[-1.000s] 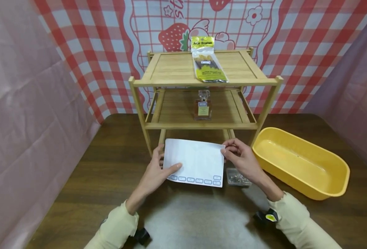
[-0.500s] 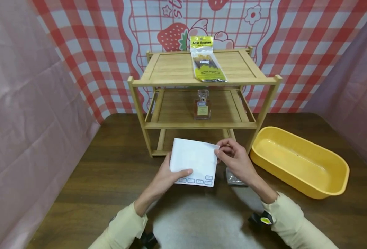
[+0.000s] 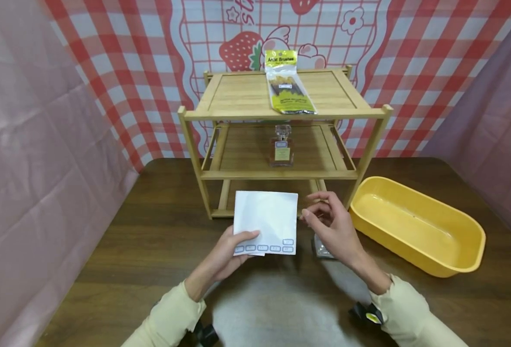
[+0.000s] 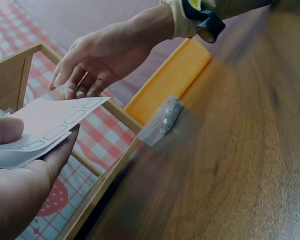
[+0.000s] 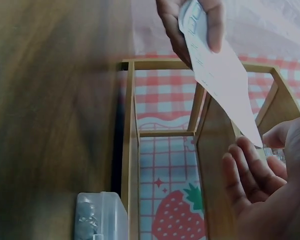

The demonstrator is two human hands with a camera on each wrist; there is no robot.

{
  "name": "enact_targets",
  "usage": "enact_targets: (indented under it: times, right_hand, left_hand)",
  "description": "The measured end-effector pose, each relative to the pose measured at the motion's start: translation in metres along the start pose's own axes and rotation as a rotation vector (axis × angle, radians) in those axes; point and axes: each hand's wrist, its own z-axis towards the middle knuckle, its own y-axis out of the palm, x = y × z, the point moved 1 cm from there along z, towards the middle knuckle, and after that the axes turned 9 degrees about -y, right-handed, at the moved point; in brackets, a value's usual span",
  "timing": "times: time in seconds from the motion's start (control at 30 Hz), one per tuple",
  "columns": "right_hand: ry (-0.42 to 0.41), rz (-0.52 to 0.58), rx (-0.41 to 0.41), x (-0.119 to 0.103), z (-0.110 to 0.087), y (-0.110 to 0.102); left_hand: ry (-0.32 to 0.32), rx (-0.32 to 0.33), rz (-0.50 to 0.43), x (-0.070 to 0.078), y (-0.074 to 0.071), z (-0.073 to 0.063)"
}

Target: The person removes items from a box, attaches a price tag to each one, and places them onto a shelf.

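My left hand [image 3: 227, 248] holds a folded white label sheet [image 3: 268, 212], thumb on top and fingers underneath. Blue-outlined labels run along its near edge, and a second layer peeks out below. In the left wrist view the sheet [image 4: 45, 122] shows two layers apart at the edge. My right hand [image 3: 335, 226] hovers just beside the sheet's right edge, fingers loosely bent. The right wrist view has that hand's thumb and fingers [image 5: 250, 175] apart around the sheet's corner. Partly behind the right hand lies a small clear plastic case [image 3: 322, 248], with grey bits inside [image 5: 87, 220].
A three-tier wooden rack [image 3: 281, 176] stands ahead on the brown table [image 3: 121, 270]. A pack of artist brushes [image 3: 290, 91] lies on its top tier, a perfume bottle [image 3: 281, 149] on the middle one. To the right sits a yellow basin [image 3: 416, 226].
The sheet has been folded down to a narrower shape, and its near edge has turned nearly level. My right hand has come off its right edge; my left hand still grips it.
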Motion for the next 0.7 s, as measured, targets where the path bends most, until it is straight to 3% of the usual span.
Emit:
enact_targets:
  times: [0.17, 0.27, 0.47, 0.7]
  right_hand:
    - [-0.167, -0.114, -0.046, -0.003, -0.01, 0.005]
    - [-0.224, -0.15, -0.095, -0.004, -0.014, 0.01]
    - [-0.258, -0.2, -0.146, -0.005, -0.021, 0.016]
    - [-0.244, -0.222, -0.178, -0.007, -0.025, 0.02]
  left_hand:
    - [-0.007, 0.006, -0.082, 0.0, 0.001, -0.001]
    - [0.002, 0.001, -0.114, 0.001, 0.002, -0.001]
    - [0.006, -0.017, -0.145, 0.002, 0.002, -0.001]
    - [-0.041, -0.078, -0.134, 0.004, 0.002, -0.001]
